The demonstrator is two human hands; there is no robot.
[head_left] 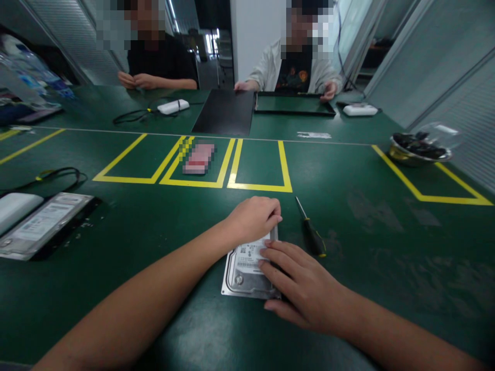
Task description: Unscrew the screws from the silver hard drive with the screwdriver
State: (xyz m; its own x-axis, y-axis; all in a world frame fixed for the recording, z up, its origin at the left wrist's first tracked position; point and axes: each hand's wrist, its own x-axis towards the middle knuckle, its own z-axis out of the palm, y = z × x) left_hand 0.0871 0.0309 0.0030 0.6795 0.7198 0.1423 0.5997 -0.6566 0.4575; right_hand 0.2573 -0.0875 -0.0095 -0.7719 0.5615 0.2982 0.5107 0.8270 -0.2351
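Fingers point(270, 252) of both hands flat on the hard drive point(243, 268).

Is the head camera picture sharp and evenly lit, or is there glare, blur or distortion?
Head view: the hard drive under both hands is sharp; soft glare lies on the green table; wide-lens distortion bends the edges; two faces and a pink item are pixelated.

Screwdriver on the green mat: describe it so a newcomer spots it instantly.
Start at the green table mat, near edge, where both hands rest on a silver hard drive. Just right of that drive lies the slim black-handled screwdriver with yellow accents, shaft pointing away toward the yellow taped box. It is the only hand tool there.
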